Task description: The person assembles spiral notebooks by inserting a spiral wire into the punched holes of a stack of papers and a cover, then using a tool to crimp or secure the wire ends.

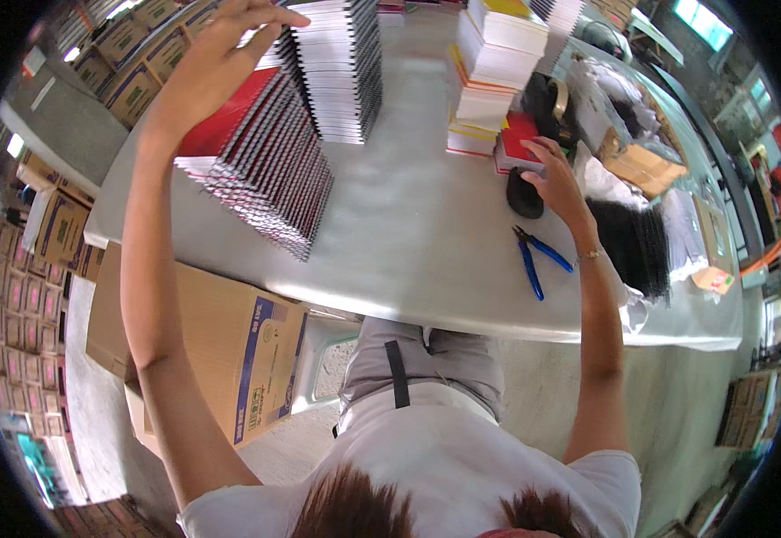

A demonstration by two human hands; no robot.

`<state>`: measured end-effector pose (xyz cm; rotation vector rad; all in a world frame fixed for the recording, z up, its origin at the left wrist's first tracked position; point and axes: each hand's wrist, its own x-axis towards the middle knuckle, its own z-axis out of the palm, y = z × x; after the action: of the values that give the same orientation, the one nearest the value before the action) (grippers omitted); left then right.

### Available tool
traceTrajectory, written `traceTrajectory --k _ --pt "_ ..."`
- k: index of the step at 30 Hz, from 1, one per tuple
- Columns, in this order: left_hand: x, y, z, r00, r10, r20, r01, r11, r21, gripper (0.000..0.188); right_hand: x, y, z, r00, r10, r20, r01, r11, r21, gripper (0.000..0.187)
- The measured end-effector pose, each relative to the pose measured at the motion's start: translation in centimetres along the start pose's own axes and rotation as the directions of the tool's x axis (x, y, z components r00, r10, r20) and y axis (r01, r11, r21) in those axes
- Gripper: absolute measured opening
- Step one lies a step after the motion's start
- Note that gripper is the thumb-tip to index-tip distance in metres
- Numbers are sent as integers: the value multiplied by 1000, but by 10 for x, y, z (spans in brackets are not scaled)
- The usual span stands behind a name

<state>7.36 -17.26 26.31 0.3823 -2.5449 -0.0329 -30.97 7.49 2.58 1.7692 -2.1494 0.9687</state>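
Observation:
My left hand (220, 63) reaches over a stack of spiral-bound notebooks (274, 179) with a red top cover. Its fingers are apart, with the tips at the upper edge of a taller black-spiral notebook stack (341, 76); whether they touch it I cannot tell. Over on the right, my right hand (559, 179) is open, its fingertips at a small red-covered pad (520, 131). Below that hand lies a rounded black object (524, 194). Blue-handled cutters (535, 260) rest nearer the table's front edge, jaws pointing away from me.
Tall piles of unbound pages (489, 76) rise behind the red pad. At right are a bundle of black binding spirals (631, 244) and a carton with plastic-wrapped stuff (646, 167). A large cardboard box (216, 336) stands below the table's left front edge, beside a pale stool (321, 359).

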Motion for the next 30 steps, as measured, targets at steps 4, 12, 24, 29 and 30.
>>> traceTrajectory --k 4,12,24,29,30 --pt "-13 81 -8 980 179 -84 -188 975 -120 27 -3 16 14 999 -34 32 36 997 -70 43" --pt "-62 127 96 994 107 32 -52 697 -715 25 -15 2 8 999 -21 -39 16 992 -127 24" --pt "-82 160 265 842 -19 539 461 -494 -737 59 -41 -84 -51 886 304 -350 -331 944 -18 17" --pt "-64 171 231 799 -159 580 436 -512 -740 57 -88 -149 -51 984 -177 -11 173 972 -157 34" --pt "-68 168 228 803 -222 553 437 -413 -799 54 -90 -155 -51 940 -330 91 337 938 -77 34"
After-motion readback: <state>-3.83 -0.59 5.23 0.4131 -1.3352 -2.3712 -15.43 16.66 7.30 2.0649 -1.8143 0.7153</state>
